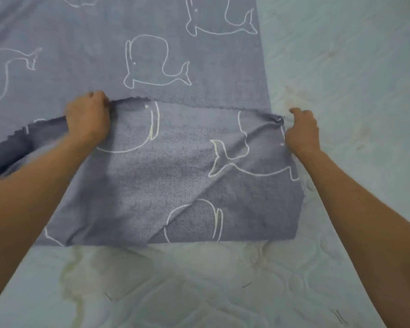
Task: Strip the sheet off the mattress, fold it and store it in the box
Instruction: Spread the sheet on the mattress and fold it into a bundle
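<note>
A blue-grey sheet (152, 176) printed with white whale outlines is spread on the pale quilted mattress (341, 67), its near part folded over towards the far side. The folded edge is held by the left grip (88, 117), fingers curled round the cloth. The fold's right corner is pinched by the right grip (302, 132).

sheet (152, 174): cut off top, left | its left fold: blurred | mattress (353, 67): edges cropped

Grey-blue sheet (137, 176) with white whale outlines lies off the pale quilted mattress (223, 292), its near part folded over itself.
</note>
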